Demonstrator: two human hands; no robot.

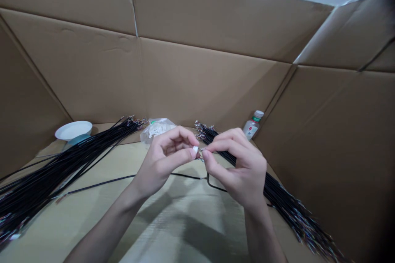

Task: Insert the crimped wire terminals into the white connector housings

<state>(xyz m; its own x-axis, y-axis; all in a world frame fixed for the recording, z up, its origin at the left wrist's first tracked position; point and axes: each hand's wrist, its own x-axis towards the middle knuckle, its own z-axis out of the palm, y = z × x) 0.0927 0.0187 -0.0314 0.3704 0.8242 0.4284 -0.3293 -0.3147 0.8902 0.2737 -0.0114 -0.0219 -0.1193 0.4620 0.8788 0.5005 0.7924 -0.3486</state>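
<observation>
Between the thumb and index finger of my left hand (168, 158) is a small white connector (195, 149). My right hand (236, 164), just to its right, pinches thin wire ends (202, 150) close against the connector. A black cable (212, 185) runs from below the fingertips and passes behind my right hand. Another black cable (105, 181) lies across the work surface and passes behind my left wrist. Whether any wire sits inside the connector is too small to tell.
A large bundle of black cables (80, 158) lies at the left, another (284, 197) at the right. Behind are a white plate (74, 130), a clear bag of white pieces (157, 128) and a bottle (251, 127). Cardboard walls (210, 82) surround the surface.
</observation>
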